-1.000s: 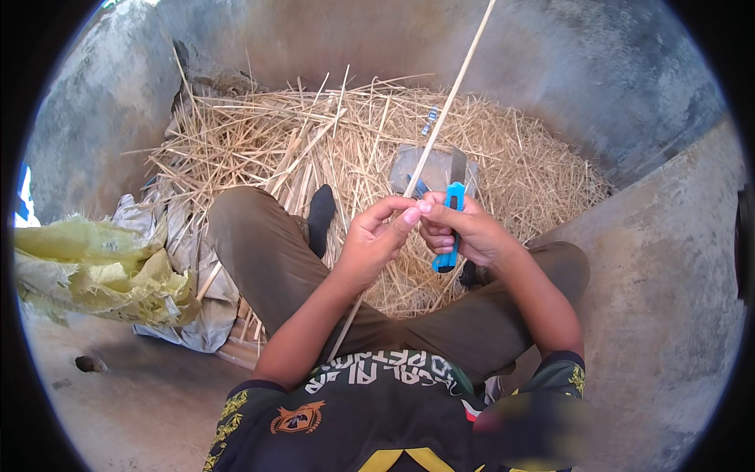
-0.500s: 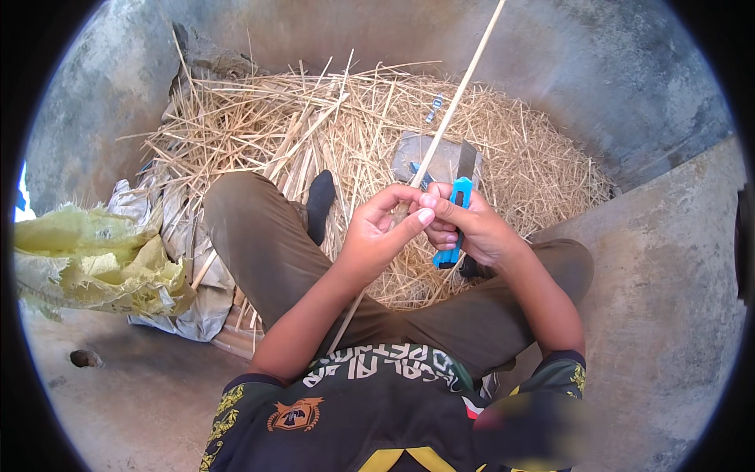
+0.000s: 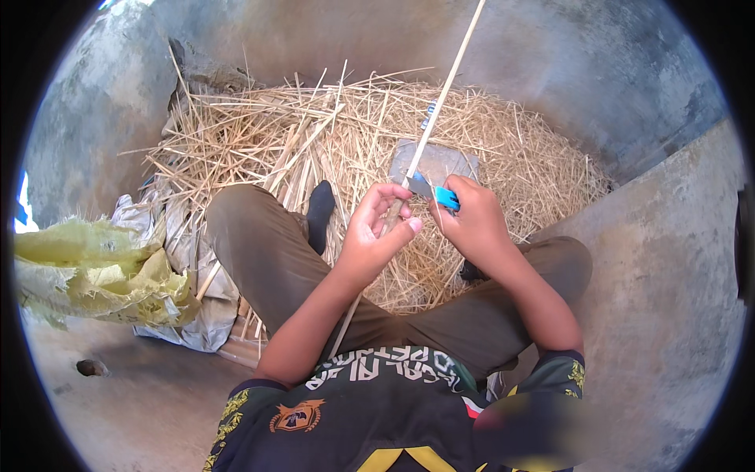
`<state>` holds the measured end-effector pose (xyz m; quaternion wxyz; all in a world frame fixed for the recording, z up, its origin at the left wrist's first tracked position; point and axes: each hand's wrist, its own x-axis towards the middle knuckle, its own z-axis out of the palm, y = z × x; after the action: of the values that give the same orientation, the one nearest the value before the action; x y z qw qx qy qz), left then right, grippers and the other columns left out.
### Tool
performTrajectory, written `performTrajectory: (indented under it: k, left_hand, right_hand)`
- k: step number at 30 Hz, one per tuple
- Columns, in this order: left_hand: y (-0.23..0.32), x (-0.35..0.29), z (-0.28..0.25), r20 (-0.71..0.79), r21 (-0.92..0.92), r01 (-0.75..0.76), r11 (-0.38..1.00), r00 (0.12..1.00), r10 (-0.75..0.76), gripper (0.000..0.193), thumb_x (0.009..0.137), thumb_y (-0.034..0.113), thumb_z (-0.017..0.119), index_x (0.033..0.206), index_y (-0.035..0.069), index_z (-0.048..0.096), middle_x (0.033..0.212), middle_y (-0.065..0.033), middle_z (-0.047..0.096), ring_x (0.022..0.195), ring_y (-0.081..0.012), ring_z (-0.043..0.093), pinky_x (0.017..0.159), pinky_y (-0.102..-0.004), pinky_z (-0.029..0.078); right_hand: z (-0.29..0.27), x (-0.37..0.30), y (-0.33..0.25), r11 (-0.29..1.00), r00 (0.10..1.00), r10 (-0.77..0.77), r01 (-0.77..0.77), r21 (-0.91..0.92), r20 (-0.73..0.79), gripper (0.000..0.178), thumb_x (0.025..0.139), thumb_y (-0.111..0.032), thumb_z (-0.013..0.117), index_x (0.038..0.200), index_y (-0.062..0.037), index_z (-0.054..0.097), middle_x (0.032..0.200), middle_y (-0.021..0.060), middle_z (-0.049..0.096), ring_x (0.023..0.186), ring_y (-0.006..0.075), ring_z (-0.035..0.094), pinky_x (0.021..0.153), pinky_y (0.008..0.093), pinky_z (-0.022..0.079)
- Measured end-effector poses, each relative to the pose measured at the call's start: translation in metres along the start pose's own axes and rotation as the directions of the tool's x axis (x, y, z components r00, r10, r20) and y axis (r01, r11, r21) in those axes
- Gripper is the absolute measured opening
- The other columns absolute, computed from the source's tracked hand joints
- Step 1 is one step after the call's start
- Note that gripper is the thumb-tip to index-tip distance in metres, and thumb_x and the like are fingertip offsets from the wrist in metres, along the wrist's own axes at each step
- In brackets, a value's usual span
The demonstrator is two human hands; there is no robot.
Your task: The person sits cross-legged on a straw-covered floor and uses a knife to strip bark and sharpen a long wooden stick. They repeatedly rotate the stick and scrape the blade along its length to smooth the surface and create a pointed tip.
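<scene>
A long, thin, pale stick (image 3: 447, 90) slants from the top of the view down toward my lap. My left hand (image 3: 371, 236) is closed around it, fingers curled and thumb pressed along its side. In my right hand (image 3: 476, 220) is a blue utility knife (image 3: 447, 197), its handle mostly hidden by my fingers. The knife's blade (image 3: 419, 186) points left and lies against the stick just above my left fingers. Below my left hand the stick's lower end passes by my left forearm.
A broad heap of straw-like shavings and strips (image 3: 519, 157) lies before me, with a grey flat slab (image 3: 464, 164) on it. My bent legs flank it. At left sits a torn yellow-green sack (image 3: 102, 275). Concrete walls (image 3: 566, 55) rise behind and at right.
My right hand has turned the knife from upright to pointing left, bringing its blade onto the stick. The stick's top has shifted slightly left.
</scene>
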<state>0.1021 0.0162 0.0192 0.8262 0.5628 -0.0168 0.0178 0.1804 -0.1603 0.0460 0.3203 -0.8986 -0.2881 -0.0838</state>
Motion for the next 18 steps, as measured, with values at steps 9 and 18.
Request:
performTrajectory:
  k: [9,18]
  left_hand:
    - [-0.015,0.007,0.002,-0.065,0.114,-0.049,0.992,0.996,0.056,0.028,0.088,0.017,0.077,0.103,0.004,0.058,0.094,0.0017,0.054,0.086,-0.0035,0.047,0.073,-0.0192,0.04]
    - [-0.018,0.007,0.001,-0.082,0.08,-0.046,0.996,0.995,0.052,0.021,0.094,0.015,0.071,0.107,0.003,0.061,0.096,0.0017,0.06,0.083,-0.0023,0.052,0.072,-0.0191,0.042]
  right_hand:
    - [0.007,-0.003,0.002,0.991,0.99,-0.125,0.122,0.054,0.065,0.026,0.077,-0.014,0.074,0.089,0.0035,0.06,0.09,0.0214,0.061,0.089,0.0399,0.06,0.078,0.0469,0.049]
    - [0.001,-0.003,0.005,0.992,0.994,-0.099,0.102,0.071,-0.034,0.026,0.075,-0.011,0.075,0.092,0.0042,0.062,0.09,0.0204,0.061,0.088,0.0385,0.06,0.078,0.0457,0.049]
